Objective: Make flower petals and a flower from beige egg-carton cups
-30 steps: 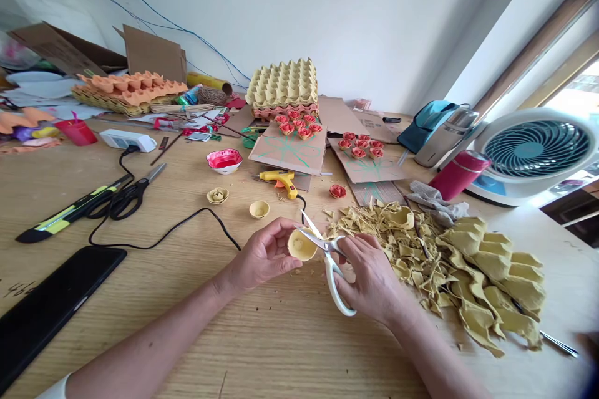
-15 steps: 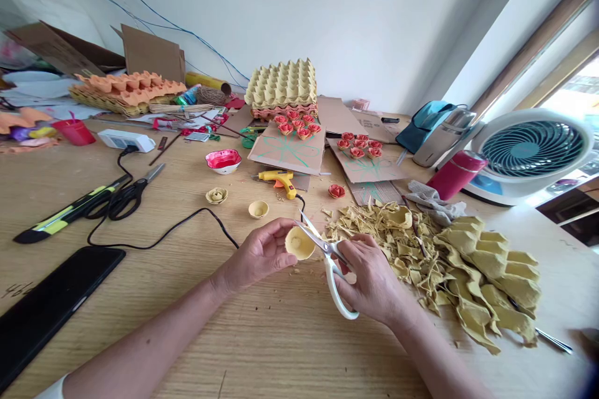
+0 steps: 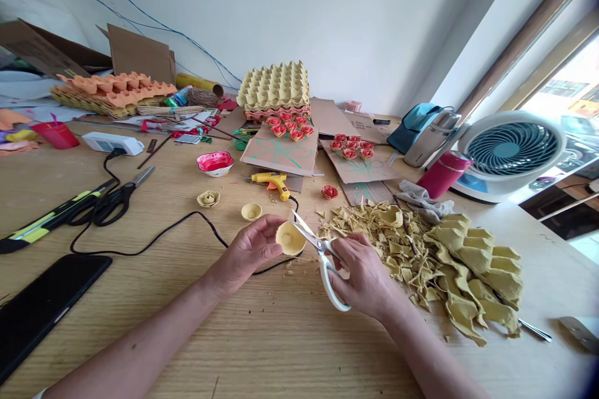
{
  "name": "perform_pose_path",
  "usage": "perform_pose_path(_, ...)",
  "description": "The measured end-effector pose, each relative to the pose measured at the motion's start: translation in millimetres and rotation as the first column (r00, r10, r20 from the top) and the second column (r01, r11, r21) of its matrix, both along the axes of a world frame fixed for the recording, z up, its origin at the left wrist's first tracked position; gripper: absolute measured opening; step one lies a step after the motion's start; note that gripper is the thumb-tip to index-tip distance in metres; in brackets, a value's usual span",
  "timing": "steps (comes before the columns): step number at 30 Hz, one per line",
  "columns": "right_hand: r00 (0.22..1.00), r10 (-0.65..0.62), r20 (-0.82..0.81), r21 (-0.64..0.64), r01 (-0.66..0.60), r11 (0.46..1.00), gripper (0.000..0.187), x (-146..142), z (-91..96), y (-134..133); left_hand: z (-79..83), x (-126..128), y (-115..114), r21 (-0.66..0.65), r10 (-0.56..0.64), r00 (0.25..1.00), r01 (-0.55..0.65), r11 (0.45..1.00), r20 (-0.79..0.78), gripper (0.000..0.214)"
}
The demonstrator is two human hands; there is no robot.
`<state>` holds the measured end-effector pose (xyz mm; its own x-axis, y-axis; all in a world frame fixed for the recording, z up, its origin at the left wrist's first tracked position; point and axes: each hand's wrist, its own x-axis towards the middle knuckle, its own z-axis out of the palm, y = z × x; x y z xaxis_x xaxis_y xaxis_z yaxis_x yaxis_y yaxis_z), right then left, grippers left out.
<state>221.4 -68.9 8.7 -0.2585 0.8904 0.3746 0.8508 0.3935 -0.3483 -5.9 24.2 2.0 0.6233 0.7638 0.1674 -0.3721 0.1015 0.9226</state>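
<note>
My left hand (image 3: 246,250) pinches a small yellow egg-carton cup (image 3: 289,239) just above the wooden table (image 3: 262,343). In my right hand (image 3: 364,274) are white-handled scissors (image 3: 322,259), their blades open against the cup's rim. A heap of yellow carton scraps (image 3: 421,255) lies right of my right hand. Two more cut cups rest behind my left hand: a plain one (image 3: 251,211) and a rolled one (image 3: 208,198).
A yellow glue gun (image 3: 271,181) with a black cord, a red paint bowl (image 3: 214,163), black scissors (image 3: 110,201), a black tablet (image 3: 42,302), stacked egg trays (image 3: 275,88), cardboard sheets with red paper roses (image 3: 285,146), a red bottle (image 3: 442,173) and a fan (image 3: 508,153).
Hands, cup and scissors have stayed together and the blades remain at the cup's rim. The view has shifted slightly, sliding everything a little to the left.
</note>
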Motion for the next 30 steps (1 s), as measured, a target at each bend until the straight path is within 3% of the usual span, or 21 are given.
perform_pose_path(4, 0.999, -0.033, 0.044, -0.013, 0.033, 0.999, 0.017, -1.4, 1.0, 0.7, -5.3, -1.4, 1.1, -0.01, -0.103, 0.993, 0.103, 0.995, -0.055, 0.036)
perform_pose_path(9, 0.999, -0.018, 0.047, -0.019, 0.019, 1.0, 0.019, -0.5, 1.5, 0.3, -5.9, -2.2, 0.7, -0.026, -0.131, 0.989, 0.13, 0.991, -0.063, 0.039)
perform_pose_path(20, 0.999, 0.032, 0.019, -0.007, -0.032, 0.999, 0.023, 3.5, 1.8, -1.8, 3.0, -1.8, -1.2, -0.044, -0.118, 0.993, 0.118, 0.992, 0.01, 0.031)
perform_pose_path(30, 0.998, 0.062, 0.019, 0.026, -0.062, 0.998, 0.024, 6.5, -0.9, -2.7, -4.4, -8.1, -0.9, -0.23, -0.092, 0.995, 0.098, 0.968, 0.037, 0.032)
